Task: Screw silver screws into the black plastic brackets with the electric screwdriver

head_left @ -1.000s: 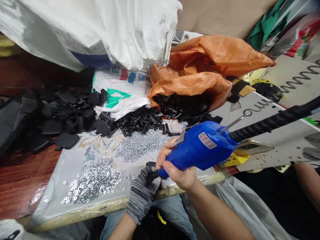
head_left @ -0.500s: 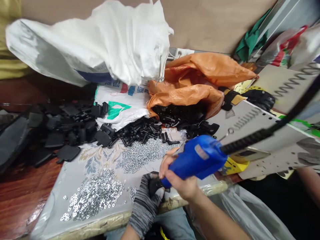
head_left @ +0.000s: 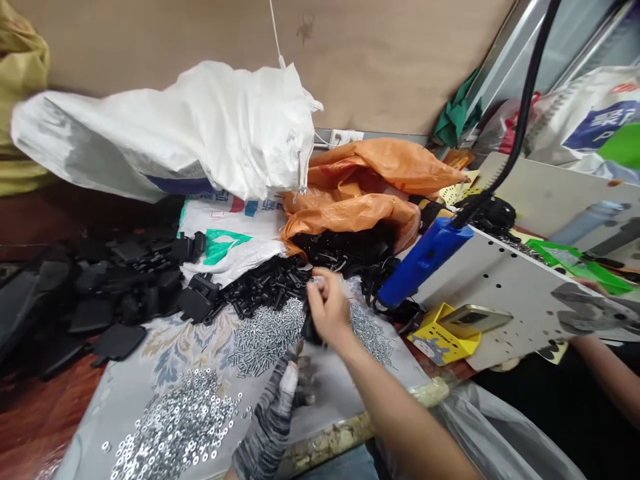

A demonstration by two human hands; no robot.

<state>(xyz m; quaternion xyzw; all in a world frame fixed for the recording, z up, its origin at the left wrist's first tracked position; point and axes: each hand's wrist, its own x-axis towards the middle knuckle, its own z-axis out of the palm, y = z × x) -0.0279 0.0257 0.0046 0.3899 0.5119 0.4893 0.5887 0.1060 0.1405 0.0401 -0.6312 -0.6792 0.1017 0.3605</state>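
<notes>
My left hand (head_left: 270,410), in a grey striped knit glove, is low over the front of the cloth-covered table (head_left: 340,393). Its fingers look apart, with blur at the tips; I see nothing held in them. My bare right hand (head_left: 330,310) reaches over the screw pile, fingers curled. A small black plastic part (head_left: 310,327) shows beneath it and seems gripped, its far end hidden. Silver screws (head_left: 267,337) lie around that hand. Loose silver nuts (head_left: 185,423) spread left of my glove. The blue electric screwdriver (head_left: 425,263) hangs from its black cable, right of my right hand.
Black plastic parts (head_left: 270,283) are heaped behind the screws, more at the left. An orange sack (head_left: 360,213) and a white sack (head_left: 200,133) stand at the back. On the right are a yellow box (head_left: 435,337), a phone (head_left: 473,319) and a white board (head_left: 465,273).
My right hand has let go of the screwdriver, which now hangs upright to the right, and has moved up to the black parts. My left hand has shifted slightly left and down, its fingers loosened.
</notes>
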